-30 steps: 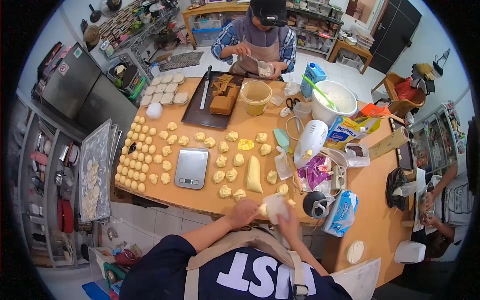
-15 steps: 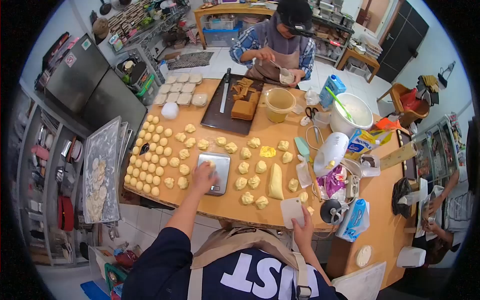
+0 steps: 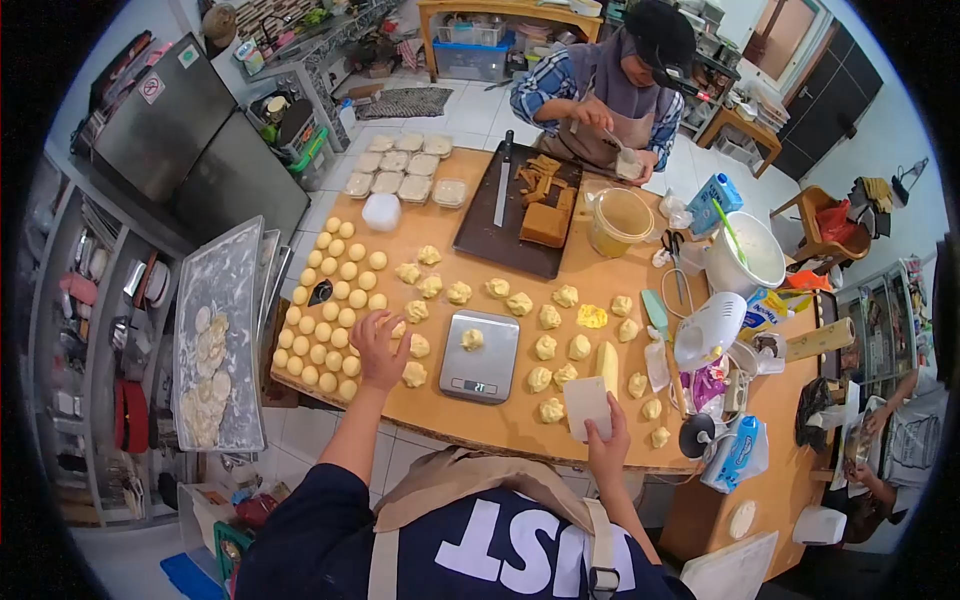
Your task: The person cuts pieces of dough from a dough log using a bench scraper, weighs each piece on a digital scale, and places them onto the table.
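Observation:
My left hand is over the left part of the table with its fingers apart, between the rows of smooth dough balls and the rough dough lumps. One rough dough lump lies right by its fingertips. Held upright in my right hand is a flat white dough scraper, in front of a long strip of dough that it partly hides. Between my hands stands a kitchen scale, its display lit, with a single dough lump on the plate.
A dark tray carries a knife and brown cake pieces. Behind it, a co-worker works over a small cup. Filled tubs, a bucket, a white bowl and a hand mixer crowd the table.
My left hand has moved left, off the scale to the dough pieces, leaving a lump on the plate. My right hand still holds the scraper. The whole view has shifted somewhat.

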`<state>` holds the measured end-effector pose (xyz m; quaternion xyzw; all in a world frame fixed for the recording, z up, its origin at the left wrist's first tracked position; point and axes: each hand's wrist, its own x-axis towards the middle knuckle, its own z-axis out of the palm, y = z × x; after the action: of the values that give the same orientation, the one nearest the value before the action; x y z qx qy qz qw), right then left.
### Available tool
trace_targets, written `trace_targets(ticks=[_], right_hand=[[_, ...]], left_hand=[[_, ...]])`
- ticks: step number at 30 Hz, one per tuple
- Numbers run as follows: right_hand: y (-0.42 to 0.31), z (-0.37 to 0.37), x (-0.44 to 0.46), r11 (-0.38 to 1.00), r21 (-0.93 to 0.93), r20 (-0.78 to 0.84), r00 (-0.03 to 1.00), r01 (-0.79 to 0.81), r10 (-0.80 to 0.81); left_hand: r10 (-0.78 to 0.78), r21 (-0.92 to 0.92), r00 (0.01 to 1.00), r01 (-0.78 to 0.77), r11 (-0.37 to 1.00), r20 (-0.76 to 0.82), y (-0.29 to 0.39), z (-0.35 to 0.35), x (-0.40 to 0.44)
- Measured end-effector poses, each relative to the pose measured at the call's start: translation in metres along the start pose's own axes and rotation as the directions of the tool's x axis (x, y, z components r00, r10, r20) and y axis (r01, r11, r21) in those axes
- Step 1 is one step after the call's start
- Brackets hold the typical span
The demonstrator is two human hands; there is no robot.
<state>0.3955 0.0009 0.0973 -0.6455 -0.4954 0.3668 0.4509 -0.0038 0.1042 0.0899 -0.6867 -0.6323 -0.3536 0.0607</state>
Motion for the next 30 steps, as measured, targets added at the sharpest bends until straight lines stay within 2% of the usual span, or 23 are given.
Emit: trace_targets(ticks=[5,8,11,14,17,20,23,26,30], right_hand=[[-0.016,0.031,-0.002,0.996,0.061,0.03,0.998,-0.062,0.06],[-0.012,0.041,-0.002,0.999,-0.045,0.035,0.999,0.001,0.001],[-0.016,0.048,-0.001,0.997,-0.071,0.031,1.0,0.004,-0.002],[-0.031,0.059,0.003,0.976,-0.185,0.109,0.99,0.113,-0.094],[-0.048,0.088,0.018,0.873,-0.343,0.264,0.928,0.346,-0.264],[-0.066,0.124,0.037,0.876,-0.303,0.381,0.89,0.375,-0.249],[-0.07,0.154,0.053,0.803,-0.385,0.473,0.845,0.454,-0.251],[-0.065,0.169,0.063,0.739,-0.409,0.583,0.776,0.535,-0.24],[-0.063,0.185,0.068,0.618,-0.472,0.644,0.724,0.629,-0.246]], left_hand=[[0.014,-0.051,0.996,-0.009,0.999,0.092,-0.011,0.014,-0.008],[0.024,-0.056,0.978,-0.012,0.998,0.208,-0.007,0.023,-0.015],[-0.006,-0.099,0.966,0.033,0.995,0.257,0.0,0.035,-0.024],[-0.029,-0.094,0.948,0.062,0.994,0.318,0.018,0.039,-0.025],[-0.006,-0.108,0.933,0.048,0.993,0.36,0.031,0.061,-0.026],[-0.006,-0.092,0.926,0.044,0.995,0.377,0.039,0.074,-0.025],[-0.041,-0.056,0.916,0.069,0.996,0.4,0.041,0.072,-0.022],[-0.101,0.053,0.859,0.086,0.995,0.501,0.042,0.066,-0.022],[-0.179,0.027,0.873,0.188,0.982,0.454,0.043,0.067,-0.026]])
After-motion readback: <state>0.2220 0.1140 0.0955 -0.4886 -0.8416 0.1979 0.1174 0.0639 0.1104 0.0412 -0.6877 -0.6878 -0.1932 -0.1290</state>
